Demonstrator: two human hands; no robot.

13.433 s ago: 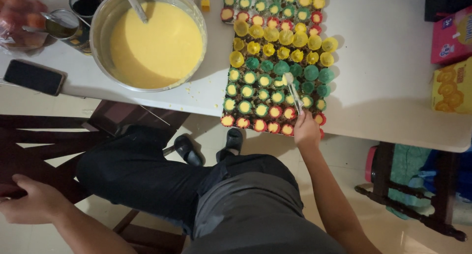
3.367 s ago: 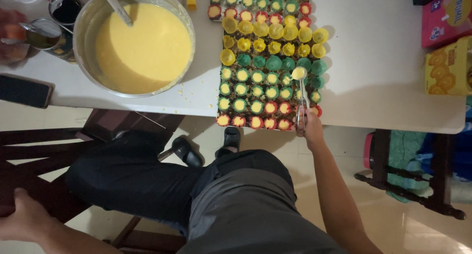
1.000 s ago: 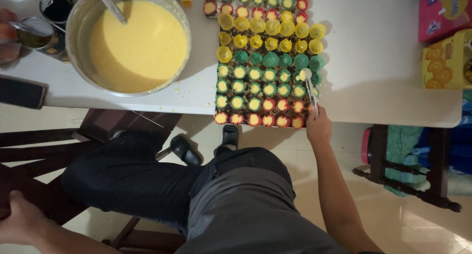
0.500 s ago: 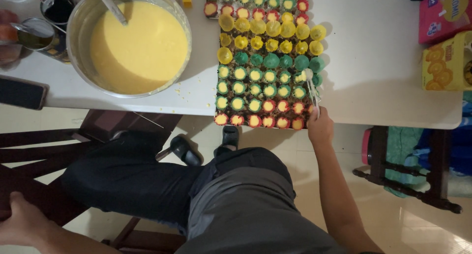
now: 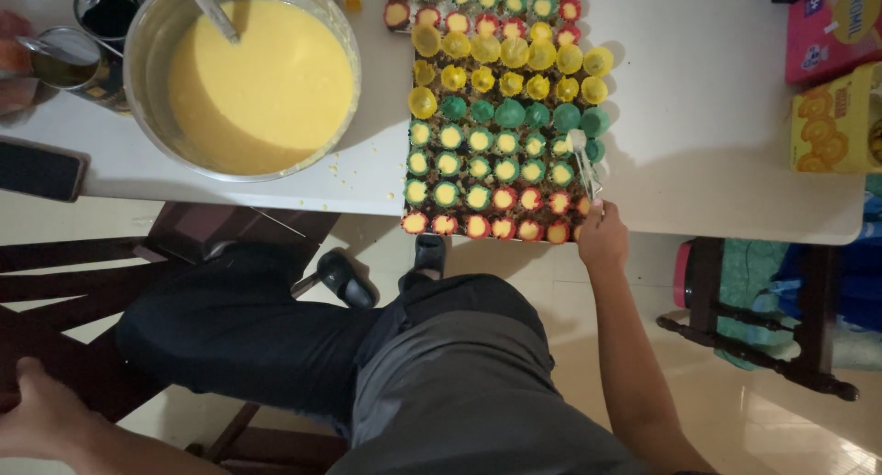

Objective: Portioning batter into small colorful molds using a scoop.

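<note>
Resting low at the far left, the left hand (image 5: 41, 420) lies on a dark wooden chair (image 5: 64, 346), well away from the table (image 5: 717, 117); its fingers are mostly cut off by the frame edge, so I cannot tell whether they are curled or spread. Above it on the table's left end lies a dark phone (image 5: 39, 169), and beyond that stand two open tins (image 5: 87, 43) of dark liquid. Next comes a big metal bowl (image 5: 241, 75) of yellow batter, with a metal handle (image 5: 209, 8) leaning in at its top rim. Crumbs dot the white surface just beside the bowl.

In the middle sits the tray (image 5: 501, 107) of small cups, packed in rows: red ones at the near and far edges, green and yellow between. Most cups show yellow filling. The tray's near edge hangs slightly past the table's edge.

The right hand (image 5: 603, 236) is at the tray's near right corner, fingers closed around the handle end of a spoon (image 5: 582, 158). The spoon runs away from the fingers, up over the red and green rows, and its bowl hovers at a green cup near the tray's right side, holding pale batter. The fingers grip only the near end; the bowl of the spoon lies well beyond them.

Further right, a pink box (image 5: 831, 29) and a yellow box (image 5: 836, 121) sit on the table's edge. Below them stands a dark stool (image 5: 735, 319).
</note>
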